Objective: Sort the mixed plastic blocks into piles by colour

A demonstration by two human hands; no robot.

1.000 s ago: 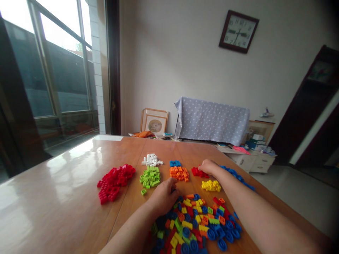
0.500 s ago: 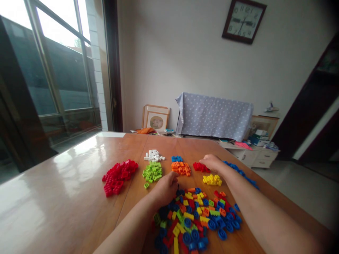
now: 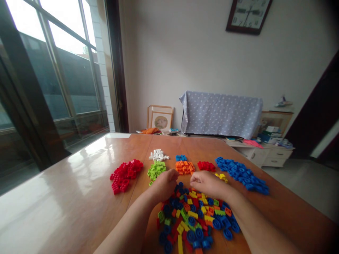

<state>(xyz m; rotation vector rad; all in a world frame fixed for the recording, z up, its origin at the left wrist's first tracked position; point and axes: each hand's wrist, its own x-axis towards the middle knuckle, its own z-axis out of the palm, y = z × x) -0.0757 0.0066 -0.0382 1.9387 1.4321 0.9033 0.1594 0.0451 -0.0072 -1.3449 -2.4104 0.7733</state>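
Note:
My left hand [image 3: 166,183] is closed over the back left edge of the mixed brick pile [image 3: 196,218], just in front of the orange bricks [image 3: 185,167]. Its fingertips are pressed together, and anything between them is too small to name. Facing it, my right hand [image 3: 205,181] hovers above the pile's back edge with curled fingers; what they pinch, if anything, is hidden. It partly covers the yellow bricks [image 3: 221,177]. Light green bricks [image 3: 156,170] lie behind my left hand, and a small red heap [image 3: 206,165] is behind my right.
A larger red heap [image 3: 126,174] lies at the left, white bricks [image 3: 158,155] and a small blue group [image 3: 181,158] farther back. Many blue bricks [image 3: 242,174] stretch along the right side of the wooden table [image 3: 87,197]. A cloth-covered object [image 3: 222,113] stands beyond.
My right hand has come back from the small red heap toward my left hand and the mixed pile. My left hand has barely moved. The view has shifted slightly right.

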